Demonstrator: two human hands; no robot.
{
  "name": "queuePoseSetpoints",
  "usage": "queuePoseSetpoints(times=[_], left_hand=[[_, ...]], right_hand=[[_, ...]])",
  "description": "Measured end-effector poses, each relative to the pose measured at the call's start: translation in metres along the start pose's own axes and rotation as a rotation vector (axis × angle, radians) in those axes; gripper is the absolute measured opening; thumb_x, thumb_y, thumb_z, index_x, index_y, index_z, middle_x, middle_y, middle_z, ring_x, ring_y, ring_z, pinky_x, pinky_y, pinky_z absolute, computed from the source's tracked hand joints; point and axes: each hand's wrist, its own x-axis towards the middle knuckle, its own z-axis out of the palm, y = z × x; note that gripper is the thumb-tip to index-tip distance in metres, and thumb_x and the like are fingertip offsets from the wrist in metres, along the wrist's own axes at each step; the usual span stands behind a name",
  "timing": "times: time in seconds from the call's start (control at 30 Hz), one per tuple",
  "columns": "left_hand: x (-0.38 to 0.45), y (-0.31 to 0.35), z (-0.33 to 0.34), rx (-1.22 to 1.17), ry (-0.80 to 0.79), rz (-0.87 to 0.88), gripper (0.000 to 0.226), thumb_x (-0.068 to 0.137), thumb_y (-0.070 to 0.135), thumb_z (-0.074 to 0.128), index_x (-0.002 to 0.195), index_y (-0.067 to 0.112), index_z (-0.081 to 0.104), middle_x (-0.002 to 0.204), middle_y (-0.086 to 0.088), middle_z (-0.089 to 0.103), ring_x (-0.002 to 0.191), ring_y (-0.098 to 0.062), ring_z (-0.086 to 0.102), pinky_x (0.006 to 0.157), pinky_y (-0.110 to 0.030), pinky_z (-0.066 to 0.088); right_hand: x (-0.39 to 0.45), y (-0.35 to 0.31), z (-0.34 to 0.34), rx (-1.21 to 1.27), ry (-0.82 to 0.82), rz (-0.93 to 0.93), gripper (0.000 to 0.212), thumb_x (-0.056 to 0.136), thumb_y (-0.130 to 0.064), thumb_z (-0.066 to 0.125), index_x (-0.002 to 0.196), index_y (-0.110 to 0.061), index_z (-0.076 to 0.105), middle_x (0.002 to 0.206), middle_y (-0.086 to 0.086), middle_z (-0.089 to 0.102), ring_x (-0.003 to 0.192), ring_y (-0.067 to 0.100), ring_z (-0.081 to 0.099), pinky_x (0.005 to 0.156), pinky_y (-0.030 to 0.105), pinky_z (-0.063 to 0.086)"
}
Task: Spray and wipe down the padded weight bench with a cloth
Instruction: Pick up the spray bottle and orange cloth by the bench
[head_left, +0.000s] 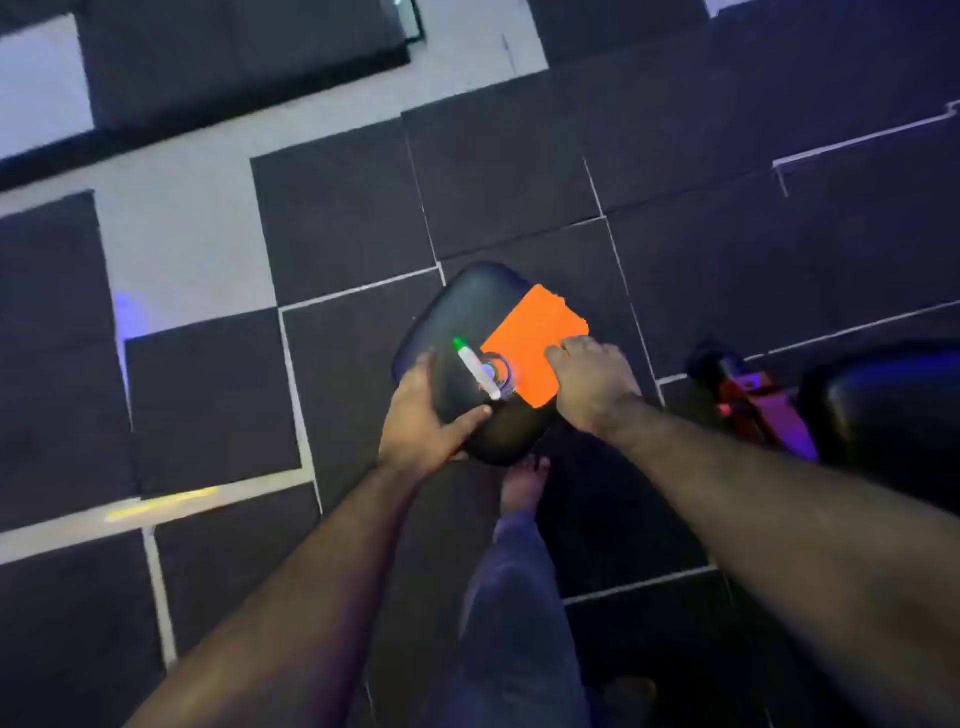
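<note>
Two hands: left (423, 415) grips black pad (467, 312); right (592, 379) presses orange cloth (530, 343).

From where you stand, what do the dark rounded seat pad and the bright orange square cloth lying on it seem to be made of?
The dark rounded seat pad looks like smooth vinyl or leather-like upholstery over padding: it has a faint sheen and soft, rolled edges. The bright orange square cloth looks like thin matte fabric, perhaps microfibre; it lies flat without shine. Blur leaves the weave unclear.
</note>
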Motion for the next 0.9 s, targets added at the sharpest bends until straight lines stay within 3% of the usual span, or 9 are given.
queuePoseSetpoints(times=[0.1, 0.23, 0.33, 0.4, 0.5, 0.6, 0.67, 0.77, 0.9], left_hand=[[0.032, -0.008, 0.024, -0.174, -0.036, 0.049, 0.126, 0.070, 0.047, 0.100, 0.170, 0.022, 0.027, 0.169, 0.001, 0.044, 0.157, -0.009, 0.039, 0.129, -0.043, 0.035], [0.060, -0.007, 0.054, -0.157, 0.036, 0.027, 0.136, 0.067, 0.076, 0.089, 0.171, 0.029, 0.017, 0.156, -0.003, 0.057, 0.144, -0.020, 0.056, 0.119, -0.048, 0.048], [0.069, -0.003, 0.067, -0.206, 0.104, 0.101, 0.109, 0.090, 0.079, 0.065, 0.166, 0.011, 0.026, 0.121, 0.010, 0.066, 0.106, -0.006, 0.063, 0.104, -0.027, 0.053], [0.068, 0.001, 0.071, -0.273, 0.161, 0.071, 0.090, 0.097, 0.076, 0.059, 0.157, 0.012, 0.037, 0.124, 0.019, 0.061, 0.107, 0.004, 0.061, 0.101, -0.022, 0.048], [0.063, 0.015, 0.070, -0.312, 0.182, 0.039, 0.078, 0.099, 0.060, 0.061, 0.154, 0.010, 0.040, 0.118, 0.008, 0.060, 0.102, 0.013, 0.061, 0.090, -0.006, 0.043], [0.057, 0.035, 0.064, -0.270, 0.143, 0.163, 0.073, 0.103, 0.050, 0.060, 0.154, 0.000, 0.042, 0.106, 0.007, 0.054, 0.096, 0.011, 0.058, 0.089, -0.003, 0.039], [0.050, 0.053, 0.058, -0.181, 0.122, 0.294, 0.070, 0.108, 0.055, 0.053, 0.153, 0.002, 0.046, 0.113, 0.001, 0.051, 0.098, 0.007, 0.055, 0.093, -0.007, 0.039], [0.036, 0.087, 0.053, -0.070, 0.002, 0.459, 0.068, 0.109, 0.061, 0.044, 0.147, 0.006, 0.056, 0.124, -0.005, 0.051, 0.106, -0.008, 0.055, 0.098, -0.018, 0.042], [0.003, 0.146, 0.073, 0.064, -0.187, 0.629, 0.057, 0.108, 0.045, 0.046, 0.133, -0.003, 0.064, 0.128, -0.021, 0.059, 0.116, -0.006, 0.050, 0.103, -0.008, 0.035]], right_hand=[[0.061, 0.000, 0.005, -0.136, -0.034, -0.107, 0.060, 0.099, -0.013, 0.047, 0.157, -0.020, 0.036, 0.168, 0.012, 0.032, 0.158, 0.029, 0.028, 0.119, 0.053, 0.034], [0.125, -0.002, 0.014, -0.246, -0.099, -0.326, 0.070, 0.104, -0.007, 0.041, 0.168, -0.026, 0.019, 0.177, 0.008, 0.015, 0.163, 0.029, 0.018, 0.122, 0.056, 0.035], [0.154, 0.001, 0.016, -0.371, -0.076, -0.466, 0.065, 0.104, -0.014, 0.048, 0.165, -0.024, 0.027, 0.165, 0.010, 0.034, 0.154, 0.032, 0.033, 0.119, 0.053, 0.036], [0.159, -0.001, 0.018, -0.379, -0.062, -0.484, 0.054, 0.101, -0.015, 0.053, 0.154, -0.019, 0.041, 0.147, 0.011, 0.051, 0.138, 0.034, 0.048, 0.113, 0.049, 0.039], [0.147, 0.002, 0.019, -0.235, -0.135, -0.375, 0.038, 0.097, -0.006, 0.052, 0.135, -0.011, 0.054, 0.133, 0.015, 0.058, 0.125, 0.037, 0.055, 0.101, 0.049, 0.047], [0.113, 0.012, 0.022, 0.042, -0.197, -0.208, 0.032, 0.093, -0.007, 0.054, 0.125, -0.008, 0.057, 0.128, 0.017, 0.055, 0.117, 0.041, 0.060, 0.090, 0.049, 0.048], [0.078, 0.024, 0.027, 0.306, -0.186, -0.075, 0.026, 0.093, -0.006, 0.054, 0.119, -0.006, 0.055, 0.125, 0.018, 0.054, 0.111, 0.044, 0.063, 0.084, 0.046, 0.046], [0.011, 0.047, 0.031, 0.561, -0.117, 0.077, 0.023, 0.095, -0.008, 0.055, 0.118, -0.007, 0.056, 0.122, 0.019, 0.065, 0.112, 0.041, 0.065, 0.084, 0.041, 0.048], [-0.098, 0.081, 0.040, 0.799, -0.008, 0.186, 0.021, 0.095, -0.011, 0.062, 0.116, -0.007, 0.059, 0.117, 0.017, 0.068, 0.110, 0.036, 0.064, 0.088, 0.041, 0.049]])
